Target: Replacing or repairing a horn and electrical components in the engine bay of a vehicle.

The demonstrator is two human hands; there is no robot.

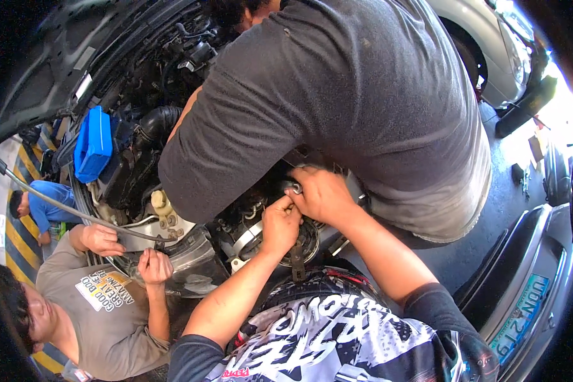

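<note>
Both my hands down in the engine bay, shiny metal piece (295,188) at my right fingers.
Head cam: the bit showing runs roughly left to right, rounded end pointing right; the rest is hidden, so I can't call its full axis. It sits at the far left of my right hand (323,196), narrow grip, thumb and fingers around it. My left hand (282,223) is curled just nearer; can't tell what it's holding.

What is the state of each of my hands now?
Left hand: closed; whether it holds anything cannot be told.
Right hand: closed on a shiny metal piece.
</note>
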